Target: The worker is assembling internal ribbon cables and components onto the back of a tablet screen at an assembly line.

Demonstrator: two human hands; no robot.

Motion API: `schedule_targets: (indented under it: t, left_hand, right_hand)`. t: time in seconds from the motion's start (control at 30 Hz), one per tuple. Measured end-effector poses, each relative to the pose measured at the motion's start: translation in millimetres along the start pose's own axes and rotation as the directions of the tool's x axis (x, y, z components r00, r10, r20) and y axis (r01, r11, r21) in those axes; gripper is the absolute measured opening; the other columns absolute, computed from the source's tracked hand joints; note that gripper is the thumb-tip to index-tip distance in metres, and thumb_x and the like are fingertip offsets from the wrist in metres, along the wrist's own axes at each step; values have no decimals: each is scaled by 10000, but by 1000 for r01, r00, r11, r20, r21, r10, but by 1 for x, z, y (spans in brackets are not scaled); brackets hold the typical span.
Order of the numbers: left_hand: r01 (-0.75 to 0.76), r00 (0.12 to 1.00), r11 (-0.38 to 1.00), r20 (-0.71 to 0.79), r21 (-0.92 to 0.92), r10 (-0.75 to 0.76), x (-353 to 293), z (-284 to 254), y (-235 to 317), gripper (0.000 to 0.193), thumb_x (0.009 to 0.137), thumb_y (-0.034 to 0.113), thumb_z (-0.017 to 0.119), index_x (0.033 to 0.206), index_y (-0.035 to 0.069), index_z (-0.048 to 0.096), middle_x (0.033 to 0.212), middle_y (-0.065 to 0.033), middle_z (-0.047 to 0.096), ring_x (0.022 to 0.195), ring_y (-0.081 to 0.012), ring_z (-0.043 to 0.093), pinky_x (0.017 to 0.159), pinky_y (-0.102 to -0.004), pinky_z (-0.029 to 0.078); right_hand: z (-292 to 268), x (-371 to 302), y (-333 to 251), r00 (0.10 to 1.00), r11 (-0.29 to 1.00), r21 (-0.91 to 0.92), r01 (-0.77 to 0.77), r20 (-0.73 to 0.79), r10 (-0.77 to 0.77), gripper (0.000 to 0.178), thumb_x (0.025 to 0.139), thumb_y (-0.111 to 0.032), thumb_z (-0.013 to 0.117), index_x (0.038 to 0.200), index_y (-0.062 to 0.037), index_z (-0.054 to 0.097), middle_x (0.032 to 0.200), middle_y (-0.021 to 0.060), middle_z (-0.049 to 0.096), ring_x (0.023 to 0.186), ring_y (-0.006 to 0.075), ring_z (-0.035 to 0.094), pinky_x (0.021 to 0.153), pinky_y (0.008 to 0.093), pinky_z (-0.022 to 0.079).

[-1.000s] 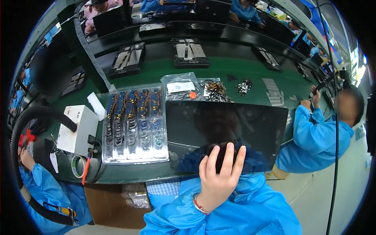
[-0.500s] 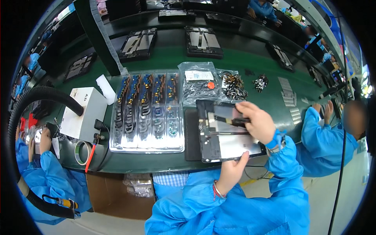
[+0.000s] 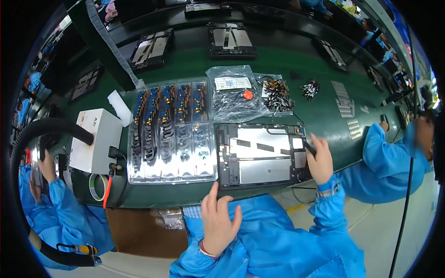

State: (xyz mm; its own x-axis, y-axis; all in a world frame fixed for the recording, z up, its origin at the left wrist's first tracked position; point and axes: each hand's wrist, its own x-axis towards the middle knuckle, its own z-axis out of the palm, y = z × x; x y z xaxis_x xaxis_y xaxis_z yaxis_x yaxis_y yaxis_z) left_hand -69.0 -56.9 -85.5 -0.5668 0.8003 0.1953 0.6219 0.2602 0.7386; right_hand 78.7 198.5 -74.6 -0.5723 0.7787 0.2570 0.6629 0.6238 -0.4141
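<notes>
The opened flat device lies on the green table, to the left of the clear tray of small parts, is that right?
Not left: the opened flat device lies on the green table, to the right of the clear tray, as the head view shows.

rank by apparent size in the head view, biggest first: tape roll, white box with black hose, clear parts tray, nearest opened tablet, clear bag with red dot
1. Clear parts tray
2. Nearest opened tablet
3. White box with black hose and clear bag with red dot: too alike to rank
4. Tape roll
</notes>
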Motion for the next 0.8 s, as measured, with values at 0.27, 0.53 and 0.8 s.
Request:
schedule_targets:
  t: [0.27,0.53,0.8]
  left_hand:
    - [97,995,980,0,-176,-98,-14,4,-4,258,716,135,647,900,27,501,1279,-260,325,955,-340,476,838,-429,396]
    - [165,969,560,240,-812,64,47,-76,30,448,786,130,600,1191,32,434,1380,-154,268,1161,-252,418,944,-333,344]
    - [301,779,12,239,-953,-580,293,-82,-80,387,812,160,520,1144,-9,417,1299,-220,316,1178,-306,365,979,-368,323]
  right_hand:
    - [3,-54,13,895,282,866,-413,328,304,479,855,-52,507,1307,-42,348,1168,104,510,1026,161,507,879,273,403]
    - [-41,12,57,952,61,982,-181,159,263,374,865,-101,513,1200,48,441,1101,124,563,979,187,571,842,307,477]
    - [-17,262,81,900,261,957,-128,1,437,329,818,-209,612,1113,-73,561,812,-28,617,633,89,567,478,225,402]
